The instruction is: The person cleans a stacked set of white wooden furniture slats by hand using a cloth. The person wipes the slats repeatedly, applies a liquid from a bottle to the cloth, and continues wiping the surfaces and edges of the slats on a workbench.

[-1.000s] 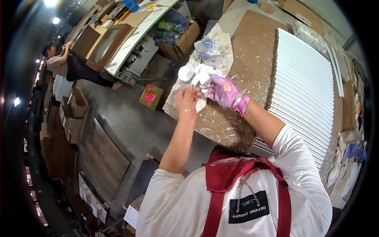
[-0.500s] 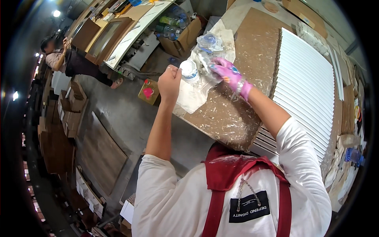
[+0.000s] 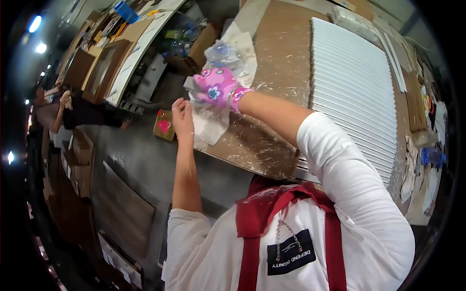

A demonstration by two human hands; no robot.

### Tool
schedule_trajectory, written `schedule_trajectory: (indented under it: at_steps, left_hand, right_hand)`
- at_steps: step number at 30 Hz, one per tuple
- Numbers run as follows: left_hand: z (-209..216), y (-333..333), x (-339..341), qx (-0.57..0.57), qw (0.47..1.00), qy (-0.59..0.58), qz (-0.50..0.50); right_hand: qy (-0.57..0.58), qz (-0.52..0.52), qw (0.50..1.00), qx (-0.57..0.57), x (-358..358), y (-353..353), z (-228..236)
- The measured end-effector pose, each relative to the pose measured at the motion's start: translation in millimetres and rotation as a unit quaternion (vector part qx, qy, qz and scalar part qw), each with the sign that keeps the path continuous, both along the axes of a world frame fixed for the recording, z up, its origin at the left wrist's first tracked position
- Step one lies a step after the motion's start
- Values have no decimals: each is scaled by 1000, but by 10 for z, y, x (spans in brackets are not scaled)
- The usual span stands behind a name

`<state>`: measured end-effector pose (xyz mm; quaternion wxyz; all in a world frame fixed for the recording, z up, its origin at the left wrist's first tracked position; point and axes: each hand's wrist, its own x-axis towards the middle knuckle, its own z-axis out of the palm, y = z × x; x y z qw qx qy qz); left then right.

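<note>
My right hand (image 3: 217,88), in a pink floral glove, reaches across to the near left corner of the table. Its fingers are bent over a greyish-white thing (image 3: 190,86) whose kind I cannot make out. Just below and to the left, my bare left hand (image 3: 183,118) is raised at the table's edge, fingers loosely bent and slightly apart, with nothing seen in them. A white cloth (image 3: 210,127) lies under the glove and hangs over the edge. The white tub is not visible now. Crumpled clear plastic (image 3: 221,51) rests on the cloth beyond the glove.
A brown, white-flecked board (image 3: 281,53) covers the table, with a white ribbed panel (image 3: 354,97) on its right. A yellow container (image 3: 164,125) stands on the floor at left. A cardboard box of bottles (image 3: 200,48) is beyond. Another person (image 3: 77,109) stands far left.
My right hand has swung left, close to my left hand. My left hand has loosened from a closed pinch and dropped a little. The white tub has gone from sight.
</note>
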<state>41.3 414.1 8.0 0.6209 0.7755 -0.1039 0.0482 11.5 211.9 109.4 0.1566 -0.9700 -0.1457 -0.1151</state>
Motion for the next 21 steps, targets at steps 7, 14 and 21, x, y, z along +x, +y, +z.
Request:
schedule_trajectory:
  at_steps: [7,14,21]
  left_hand:
    - [-85,85,-45,26,998,-15,49]
    - [388,-816,-1318,97,982,-45,-157]
    - [427,-1771,-2494,272,836,-237,-414]
  right_hand:
    - [-134,21,977,167,-743,-500,-123]
    - [-28,-211,949,234,-3059,-2176,-237]
    - [-124,-708,685,-116,-6627,-4268,-634]
